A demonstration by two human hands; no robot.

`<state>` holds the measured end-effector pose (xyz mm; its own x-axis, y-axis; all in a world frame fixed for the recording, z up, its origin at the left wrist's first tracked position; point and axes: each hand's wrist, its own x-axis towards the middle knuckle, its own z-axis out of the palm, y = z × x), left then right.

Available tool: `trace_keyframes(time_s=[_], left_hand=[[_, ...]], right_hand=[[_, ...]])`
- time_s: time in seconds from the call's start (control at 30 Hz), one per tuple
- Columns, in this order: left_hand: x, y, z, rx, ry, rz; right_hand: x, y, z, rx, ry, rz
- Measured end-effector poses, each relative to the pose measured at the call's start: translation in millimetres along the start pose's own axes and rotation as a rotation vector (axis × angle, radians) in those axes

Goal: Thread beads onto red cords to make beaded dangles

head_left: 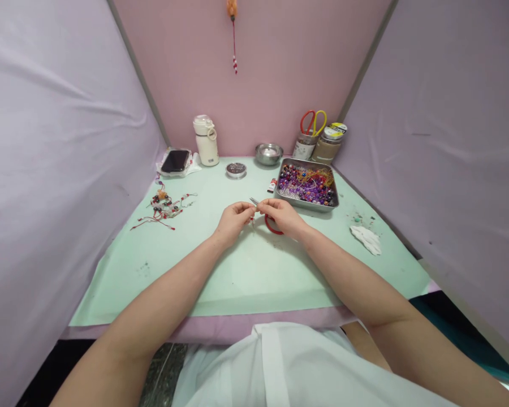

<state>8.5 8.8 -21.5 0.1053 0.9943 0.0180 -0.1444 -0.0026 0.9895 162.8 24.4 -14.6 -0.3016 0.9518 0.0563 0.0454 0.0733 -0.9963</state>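
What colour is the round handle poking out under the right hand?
The round handle is red, seen in the head view under the right hand.

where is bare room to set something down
Bare mint-green tabletop lies between the left hand and tangled multicoloured beaded cords, and between the right hand and crumpled white wad. Crowded: back right, around the rectangular metal bead tray.

The right fingers hide the middle of a red-looped metal tool; the left fingers cover part of a red-and-white beaded strand. The picture's top edge crops an orange hanging ornament. Near the tabletop's far right corner, the white-labelled clear jar bears unreadable print.
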Motion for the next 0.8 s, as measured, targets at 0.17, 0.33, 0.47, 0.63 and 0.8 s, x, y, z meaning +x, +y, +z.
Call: trace_keyframes(time_s=[0.17,0.33,0.47,0.63,0.8], left_hand=[[-0.5,3.2,-0.4,-0.092,-0.007,-0.081],[-0.9,3.1,-0.7,-0.137,-0.06,-0.136],[0.1,1.1,-1.7,-0.148,-0.075,-0.147],[-0.1,1.8,-2.1,-0.141,-0.068,-0.151],[-0.9,2.9,-1.5,-0.128,-0.05,-0.156]], right_hand=[[3.7,5.7,-2.6,-0.008,0.024,-0.037],[2.3,4.0,-2.5,0.02,0.03,-0.034],[2.3,3.5,-3.5,0.047,-0.014,-0.023],[2.7,2.9,-4.1,0.049,-0.022,-0.011],[1.3,1.5,-2.9,0.033,0.0,0.005]])
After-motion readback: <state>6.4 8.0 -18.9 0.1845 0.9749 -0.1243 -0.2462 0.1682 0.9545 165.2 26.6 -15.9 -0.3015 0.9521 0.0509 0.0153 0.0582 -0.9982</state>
